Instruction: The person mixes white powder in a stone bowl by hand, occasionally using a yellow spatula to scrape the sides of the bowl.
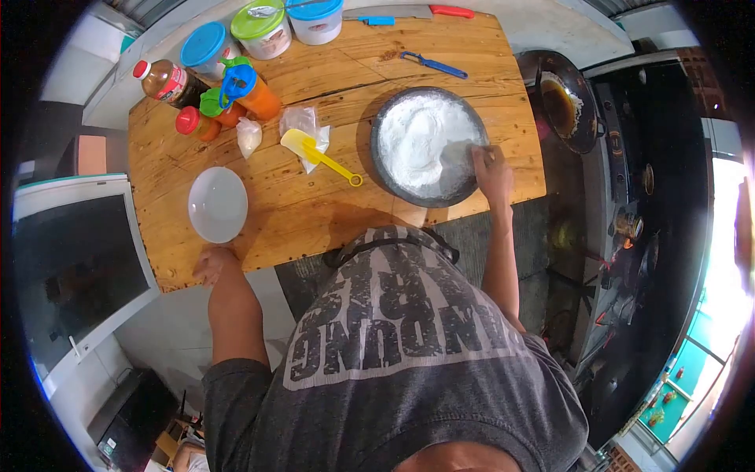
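Nearest the person, the left hand [212, 263] rests loosely open on the near edge of the wooden tabletop [314, 212], holding nothing. Just beyond it, at 12 o'clock, stands an empty white bowl [218, 204]. The right hand [493, 171] reaches into the dark round pan [429, 146] at its 4 o'clock rim, fingers down in the white flour [421, 138]; whether they grip anything cannot be told. At the pan's 9 o'clock lie a yellow spatula [314, 153] and small plastic bags [303, 122]. Farther off, at 10 o'clock, stand sauce bottles [216, 98] and lidded tubs [263, 30]. A blue peeler [434, 65] lies at the pan's 12 o'clock.
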Available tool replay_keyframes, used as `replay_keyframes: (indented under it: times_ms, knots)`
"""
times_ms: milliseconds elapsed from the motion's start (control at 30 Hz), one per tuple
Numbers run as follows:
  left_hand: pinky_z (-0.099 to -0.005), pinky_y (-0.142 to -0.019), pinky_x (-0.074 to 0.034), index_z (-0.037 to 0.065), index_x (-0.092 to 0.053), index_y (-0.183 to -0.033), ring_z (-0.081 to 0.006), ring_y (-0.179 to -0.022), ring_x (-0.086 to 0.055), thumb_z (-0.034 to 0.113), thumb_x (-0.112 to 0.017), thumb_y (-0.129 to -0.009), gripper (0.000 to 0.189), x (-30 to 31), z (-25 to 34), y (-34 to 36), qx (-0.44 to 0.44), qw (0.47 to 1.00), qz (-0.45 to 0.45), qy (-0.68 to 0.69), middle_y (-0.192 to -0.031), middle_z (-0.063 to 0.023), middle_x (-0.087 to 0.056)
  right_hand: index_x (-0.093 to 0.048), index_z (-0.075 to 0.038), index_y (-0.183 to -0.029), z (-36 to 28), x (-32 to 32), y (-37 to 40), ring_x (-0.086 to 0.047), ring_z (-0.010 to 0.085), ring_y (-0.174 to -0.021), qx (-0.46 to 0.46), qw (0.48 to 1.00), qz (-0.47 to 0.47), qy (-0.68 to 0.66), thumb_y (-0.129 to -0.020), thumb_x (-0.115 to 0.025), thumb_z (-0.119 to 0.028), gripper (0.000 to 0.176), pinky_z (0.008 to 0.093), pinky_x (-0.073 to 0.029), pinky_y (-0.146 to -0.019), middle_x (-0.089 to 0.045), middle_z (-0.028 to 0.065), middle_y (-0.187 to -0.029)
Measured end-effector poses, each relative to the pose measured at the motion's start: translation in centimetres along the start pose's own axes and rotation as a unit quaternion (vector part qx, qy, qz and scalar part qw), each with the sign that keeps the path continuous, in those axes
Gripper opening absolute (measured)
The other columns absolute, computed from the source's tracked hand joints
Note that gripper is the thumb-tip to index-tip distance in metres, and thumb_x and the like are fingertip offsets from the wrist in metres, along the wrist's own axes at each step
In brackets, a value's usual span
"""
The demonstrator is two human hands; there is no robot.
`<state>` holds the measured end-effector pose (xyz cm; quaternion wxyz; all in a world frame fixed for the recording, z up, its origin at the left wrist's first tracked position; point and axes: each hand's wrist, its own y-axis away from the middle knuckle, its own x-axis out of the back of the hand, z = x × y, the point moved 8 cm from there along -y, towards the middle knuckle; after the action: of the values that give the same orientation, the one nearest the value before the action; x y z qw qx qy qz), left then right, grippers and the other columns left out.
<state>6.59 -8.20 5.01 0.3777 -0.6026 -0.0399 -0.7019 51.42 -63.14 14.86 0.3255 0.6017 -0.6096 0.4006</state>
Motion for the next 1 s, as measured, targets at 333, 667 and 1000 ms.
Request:
replay_keyframes:
  times_ms: [333,667,1000]
  knots:
    - [-0.0508,-0.076,-0.041,0.009,-0.036,-0.125,-0.0387,-0.095,-0.054,0.042,-0.048,-0.081,0.057,-0.2,-0.3,-0.1,0.041,0.998,-0.020,0.041,-0.109,-0.0215,-0.043,-0.062,-0.008,-0.105,-5.3,-4.5,-1.3,-0.064,0.0414,-0.081,0.011,0.985,-0.056,-0.163,-0.085,-0.059,-0.046,0.043,0.0435,-0.049,-0.067,-0.066,0.0234,-0.080]
    - [-0.0505,-0.073,-0.041,0.010,-0.036,-0.125,-0.0379,-0.091,-0.054,0.042,-0.048,-0.080,0.057,-3.4,-2.5,-0.1,0.089,0.994,-0.049,0.047,-0.107,-0.0203,-0.042,-0.057,-0.009,-0.111,-4.2,-0.5,5.5,-0.064,0.0415,-0.075,0.064,0.988,-0.120,-0.073,-0.089,-0.057,-0.039,0.038,0.0461,-0.049,-0.064,-0.065,0.0250,-0.080]
    - [-0.0513,-0.069,-0.041,0.010,-0.038,-0.122,-0.0380,-0.086,-0.055,0.042,-0.047,-0.079,0.054,-5.0,-3.0,-1.1,0.100,0.989,-0.062,0.084,-0.104,-0.0214,-0.043,-0.056,-0.003,-0.109,-4.7,-5.7,2.2,-0.064,0.0387,-0.083,-0.054,0.963,-0.098,-0.243,-0.090,-0.053,-0.044,0.045,0.0428,-0.049,-0.071,-0.065,0.0249,-0.087]
